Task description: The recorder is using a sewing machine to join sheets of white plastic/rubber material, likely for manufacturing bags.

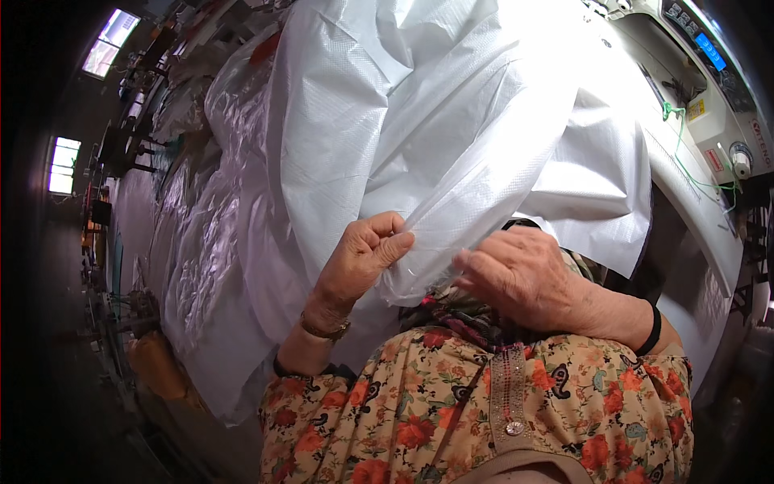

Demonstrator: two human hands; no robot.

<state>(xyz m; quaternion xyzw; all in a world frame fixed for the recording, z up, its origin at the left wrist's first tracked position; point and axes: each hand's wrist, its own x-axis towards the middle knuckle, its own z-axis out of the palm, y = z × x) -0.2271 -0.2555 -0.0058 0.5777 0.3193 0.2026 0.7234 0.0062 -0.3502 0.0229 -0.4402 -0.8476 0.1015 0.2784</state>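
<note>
A large white woven plastic sheet (pixel 435 113) is bunched in front of me and drapes down toward my chest. My left hand (pixel 363 258) pinches a folded edge of this sheet between thumb and fingers. My right hand (pixel 524 274) grips the same edge a little to the right, fingers curled into the thin material. Both hands are close together, just above my floral-patterned clothing (pixel 484 403). A bracelet sits on my left wrist and a dark band on my right.
A white industrial sewing machine (pixel 701 121) with a blue display and green thread stands at the right. More white and clear plastic sheeting (pixel 201 242) lies piled on a long table to the left. Windows glow at the far left.
</note>
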